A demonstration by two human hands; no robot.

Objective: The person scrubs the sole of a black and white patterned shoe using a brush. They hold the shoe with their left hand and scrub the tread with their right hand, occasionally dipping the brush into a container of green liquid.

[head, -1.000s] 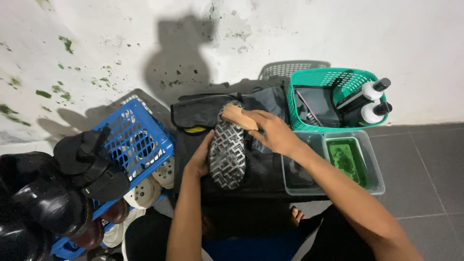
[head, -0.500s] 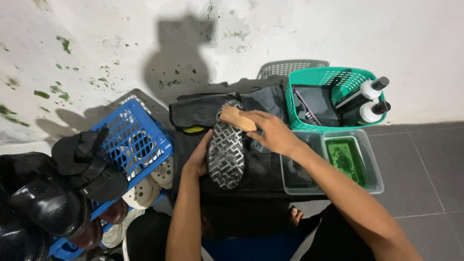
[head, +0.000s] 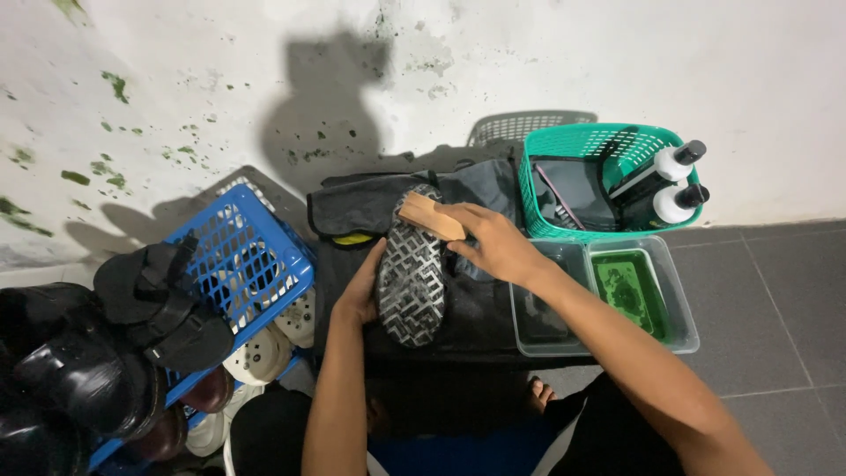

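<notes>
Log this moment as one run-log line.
left hand: holds shoe sole-up | right hand: presses wooden brush on sole | nearby: clear tub, green basket, blue basket

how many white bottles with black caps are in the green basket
2. Both lie at the right end of the green basket: upper bottle by the far corner, lower bottle just below it. More may be hidden under the dark items inside.

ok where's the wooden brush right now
In the head view, the wooden brush sits centre frame, held by the right hand against the upturned shoe sole, left of the green basket.
</notes>
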